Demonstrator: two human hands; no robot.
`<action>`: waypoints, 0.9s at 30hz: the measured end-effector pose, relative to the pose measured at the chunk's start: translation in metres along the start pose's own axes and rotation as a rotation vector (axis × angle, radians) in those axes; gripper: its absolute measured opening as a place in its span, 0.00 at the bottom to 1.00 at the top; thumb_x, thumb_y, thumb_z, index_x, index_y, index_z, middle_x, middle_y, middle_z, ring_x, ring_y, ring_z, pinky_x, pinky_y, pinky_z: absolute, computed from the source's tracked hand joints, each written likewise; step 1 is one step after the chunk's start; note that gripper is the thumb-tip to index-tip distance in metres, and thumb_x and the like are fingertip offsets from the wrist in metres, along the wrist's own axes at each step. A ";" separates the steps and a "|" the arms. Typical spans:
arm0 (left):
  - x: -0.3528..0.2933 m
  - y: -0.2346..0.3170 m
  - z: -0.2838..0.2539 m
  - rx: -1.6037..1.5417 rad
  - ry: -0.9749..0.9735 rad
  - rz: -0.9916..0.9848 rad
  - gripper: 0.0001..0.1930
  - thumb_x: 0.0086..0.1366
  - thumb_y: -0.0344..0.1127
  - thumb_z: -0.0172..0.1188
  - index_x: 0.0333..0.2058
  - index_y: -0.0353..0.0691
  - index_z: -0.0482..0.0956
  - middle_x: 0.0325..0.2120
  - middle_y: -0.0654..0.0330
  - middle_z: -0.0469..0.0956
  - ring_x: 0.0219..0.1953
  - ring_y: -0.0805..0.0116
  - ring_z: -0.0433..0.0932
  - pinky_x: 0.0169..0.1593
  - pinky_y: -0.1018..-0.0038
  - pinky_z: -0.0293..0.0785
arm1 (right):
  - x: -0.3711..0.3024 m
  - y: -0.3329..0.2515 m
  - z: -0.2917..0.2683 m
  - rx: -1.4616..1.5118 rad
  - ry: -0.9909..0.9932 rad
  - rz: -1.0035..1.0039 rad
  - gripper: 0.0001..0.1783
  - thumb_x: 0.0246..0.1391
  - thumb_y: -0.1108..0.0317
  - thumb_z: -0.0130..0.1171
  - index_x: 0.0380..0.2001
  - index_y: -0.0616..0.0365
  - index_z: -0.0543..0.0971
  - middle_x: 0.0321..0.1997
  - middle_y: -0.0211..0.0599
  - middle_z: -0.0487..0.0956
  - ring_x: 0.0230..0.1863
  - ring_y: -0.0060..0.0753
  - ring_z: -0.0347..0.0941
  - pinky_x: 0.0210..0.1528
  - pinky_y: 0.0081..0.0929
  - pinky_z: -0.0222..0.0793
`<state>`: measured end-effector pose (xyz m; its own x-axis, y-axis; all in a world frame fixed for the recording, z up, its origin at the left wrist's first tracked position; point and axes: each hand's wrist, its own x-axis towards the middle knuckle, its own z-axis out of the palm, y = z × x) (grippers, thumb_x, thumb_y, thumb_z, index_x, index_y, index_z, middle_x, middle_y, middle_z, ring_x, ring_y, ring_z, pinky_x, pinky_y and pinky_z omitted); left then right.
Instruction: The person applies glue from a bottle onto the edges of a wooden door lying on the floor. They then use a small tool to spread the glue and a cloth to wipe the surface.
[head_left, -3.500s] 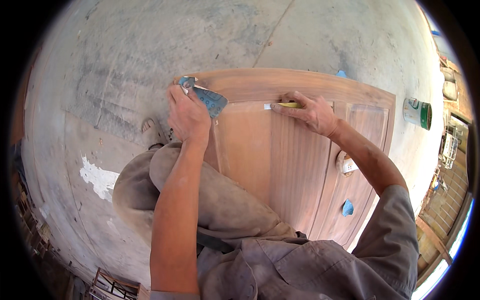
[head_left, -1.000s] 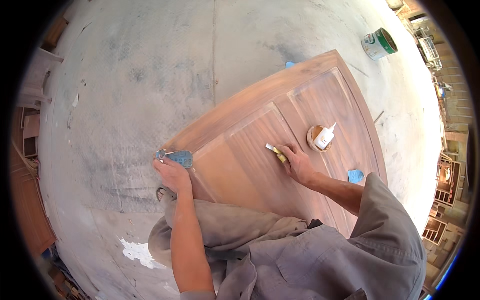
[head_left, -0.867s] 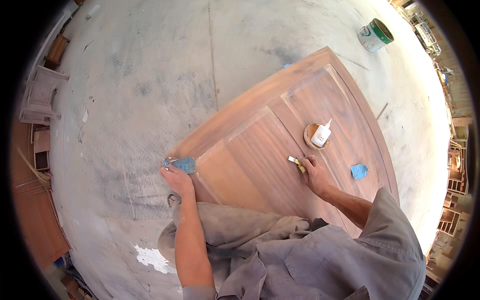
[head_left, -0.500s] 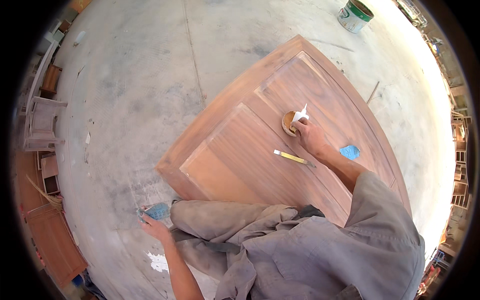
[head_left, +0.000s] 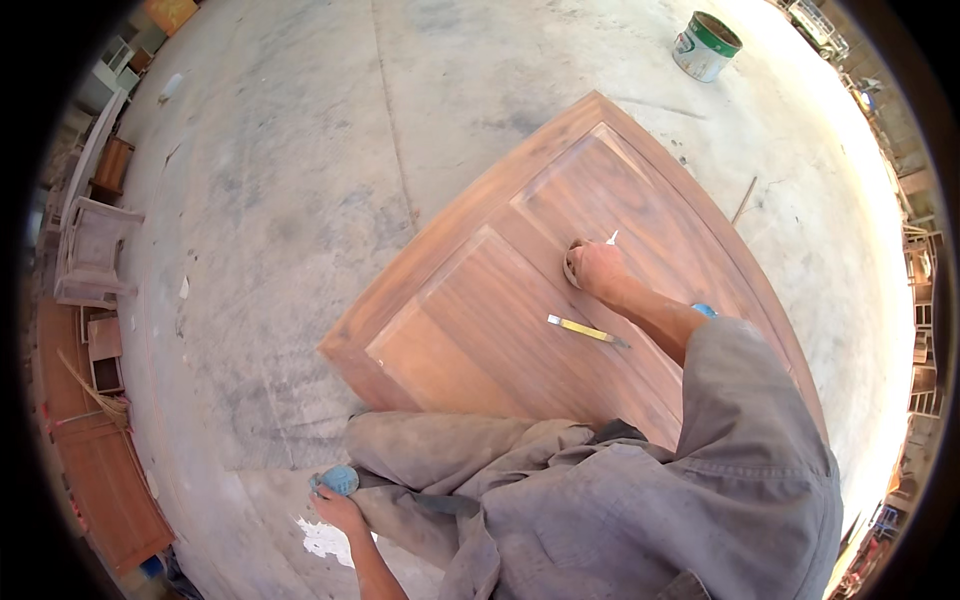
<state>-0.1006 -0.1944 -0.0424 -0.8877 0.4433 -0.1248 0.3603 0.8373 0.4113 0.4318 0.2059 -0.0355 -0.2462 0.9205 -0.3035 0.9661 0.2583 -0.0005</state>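
Note:
My right hand (head_left: 600,268) is closed over a shallow round bowl (head_left: 568,266) on a reddish-brown wooden panel. In the bowl is something brown, mostly covered by the fingers. Past the knuckles pokes the white nozzle of a small bottle (head_left: 613,238), its body hidden by the hand. Beside my left knee, my left hand (head_left: 338,508) pinches a blue, disc-like sheet (head_left: 340,480) that looks like sandpaper. A slim yellow tool (head_left: 585,329) with a pale end and a dark tip lies on the panel. Another blue piece (head_left: 705,310) shows partly behind my right forearm.
The framed panel (head_left: 450,330) reaches from my lap across the concrete floor (head_left: 290,200). A white-and-green bucket (head_left: 706,48) stands beyond it at the far right. A thin stick (head_left: 744,200) lies right of the panel. Wooden furniture (head_left: 95,250) and a broom (head_left: 105,402) line the left side.
My left hand has drawn the blue sheet down and inward toward my leg. My right hand has closed further over the bowl, hiding most of the bottle. The view has shifted slightly.

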 end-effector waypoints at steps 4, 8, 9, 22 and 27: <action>0.007 0.013 0.011 0.058 -0.036 0.008 0.31 0.78 0.46 0.43 0.59 0.16 0.70 0.58 0.25 0.72 0.60 0.29 0.71 0.65 0.52 0.65 | 0.002 0.010 0.010 0.031 0.076 -0.094 0.09 0.56 0.70 0.57 0.32 0.59 0.85 0.45 0.42 0.84 0.42 0.50 0.85 0.39 0.47 0.81; 0.012 0.005 0.017 0.106 0.080 0.045 0.31 0.77 0.46 0.42 0.58 0.17 0.71 0.55 0.26 0.75 0.57 0.29 0.74 0.62 0.50 0.67 | 0.006 0.010 0.009 0.019 0.078 -0.165 0.09 0.56 0.69 0.57 0.32 0.56 0.86 0.45 0.41 0.84 0.42 0.49 0.84 0.40 0.47 0.81; 0.011 0.008 0.017 0.112 0.065 0.045 0.30 0.77 0.46 0.42 0.57 0.17 0.72 0.54 0.27 0.75 0.56 0.29 0.74 0.61 0.49 0.67 | 0.007 0.012 0.009 0.008 0.063 -0.168 0.09 0.57 0.69 0.57 0.32 0.56 0.86 0.46 0.41 0.83 0.42 0.49 0.84 0.40 0.47 0.81; 0.007 0.020 0.014 0.078 0.039 0.040 0.28 0.77 0.46 0.44 0.54 0.21 0.74 0.48 0.29 0.79 0.51 0.30 0.77 0.55 0.48 0.70 | -0.010 0.026 0.003 0.207 0.132 -0.251 0.08 0.56 0.68 0.61 0.39 0.53 0.82 0.48 0.40 0.81 0.41 0.53 0.83 0.41 0.49 0.80; 0.002 0.019 0.014 0.101 0.054 0.030 0.28 0.77 0.47 0.45 0.55 0.22 0.75 0.49 0.30 0.79 0.52 0.31 0.77 0.56 0.48 0.71 | -0.008 0.012 -0.026 0.399 0.286 -0.152 0.07 0.57 0.67 0.62 0.38 0.55 0.82 0.46 0.44 0.81 0.41 0.55 0.81 0.41 0.48 0.77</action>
<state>-0.0914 -0.1729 -0.0470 -0.8891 0.4532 -0.0639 0.4117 0.8530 0.3209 0.4431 0.2089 -0.0086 -0.3442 0.9389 0.0012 0.8584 0.3153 -0.4046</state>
